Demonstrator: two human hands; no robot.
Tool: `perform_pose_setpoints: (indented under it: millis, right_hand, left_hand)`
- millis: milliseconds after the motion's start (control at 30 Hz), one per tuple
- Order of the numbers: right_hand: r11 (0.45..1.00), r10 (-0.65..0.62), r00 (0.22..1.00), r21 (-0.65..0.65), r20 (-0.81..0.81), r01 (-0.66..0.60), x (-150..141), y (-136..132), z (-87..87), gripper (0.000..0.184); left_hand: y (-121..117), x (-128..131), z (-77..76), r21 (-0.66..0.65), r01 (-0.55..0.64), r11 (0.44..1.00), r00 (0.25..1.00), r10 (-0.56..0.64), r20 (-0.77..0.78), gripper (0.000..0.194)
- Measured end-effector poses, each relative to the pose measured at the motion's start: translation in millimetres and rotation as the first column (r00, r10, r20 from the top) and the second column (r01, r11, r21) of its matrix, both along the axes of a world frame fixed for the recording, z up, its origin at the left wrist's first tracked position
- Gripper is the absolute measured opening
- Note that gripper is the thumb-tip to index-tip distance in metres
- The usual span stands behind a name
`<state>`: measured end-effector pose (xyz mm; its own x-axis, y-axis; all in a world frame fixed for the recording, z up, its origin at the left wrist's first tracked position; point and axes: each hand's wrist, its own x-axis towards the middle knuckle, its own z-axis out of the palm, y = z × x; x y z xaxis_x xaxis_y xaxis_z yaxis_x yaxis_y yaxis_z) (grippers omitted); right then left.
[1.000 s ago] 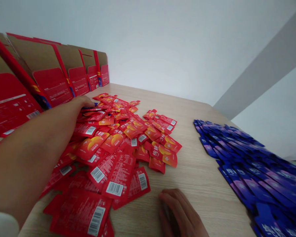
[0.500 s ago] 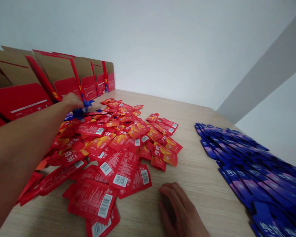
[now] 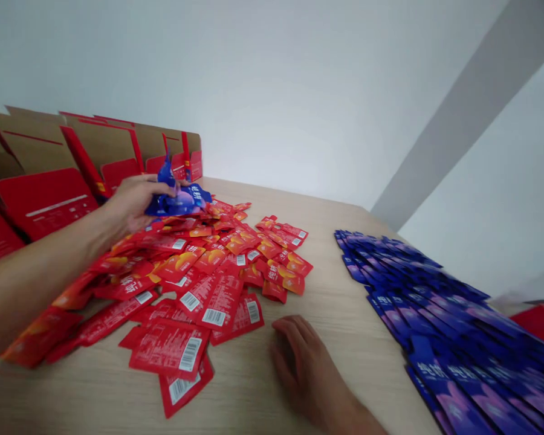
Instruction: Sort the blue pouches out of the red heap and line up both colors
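Note:
My left hand is closed around a few blue pouches at the far end of the red heap. One pouch sticks up past the thumb, and another lies sideways with its printed front showing; how many there are I cannot tell. Beneath and in front of them spreads a loose pile of red pouches with orange fruit prints and barcodes. My right hand rests on the table to the right of the pile, fingers loosely curved, thumb apart, nothing seen in it.
Open cardboard boxes with red flaps stand in a row at the left, against the wall. Overlapping rows of blue pouches cover the right side of the wooden table. A red object shows at the right edge.
My left hand has lifted and come rightward from beside the boxes with the blue pouches, which now show more fully. My right hand stays resting on the table. The camera view has shifted.

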<state>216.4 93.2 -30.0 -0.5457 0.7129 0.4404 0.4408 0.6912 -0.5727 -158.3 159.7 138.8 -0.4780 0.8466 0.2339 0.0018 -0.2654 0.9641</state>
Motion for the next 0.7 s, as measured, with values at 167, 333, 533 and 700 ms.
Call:
perform_pose_setpoints:
  millis: [167, 333, 533, 700]
  right_hand:
    - [0.78, -0.199, 0.88, -0.614, -0.43, -0.124, -4, -1, 20.9, 0.047]
    - [0.607, -0.483, 0.629, -0.751, -0.609, -0.261, -9, -3, 25.7, 0.058]
    - [0.754, -0.475, 0.53, -0.635, -0.703, -0.167, 7, 18, 30.5, 0.031]
    - [0.862, -0.444, 0.804, -0.432, -0.395, 0.264, 50, 60, 53.7, 0.011]
  left_hand:
    - [-54, 135, -52.2, -0.131, 0.311, 0.941, 0.903, -0.25, 0.348, 0.036]
    - [-89, 199, -97.1, -0.395, 0.429, 0.812, 0.892, -0.314, 0.324, 0.05]
    - [-95, 201, -130.7, -0.469, 0.437, 0.767, 0.898, -0.35, 0.265, 0.053]
    - [-102, 193, -149.5, -0.469, 0.281, 0.837, 0.959, -0.227, 0.17, 0.046]
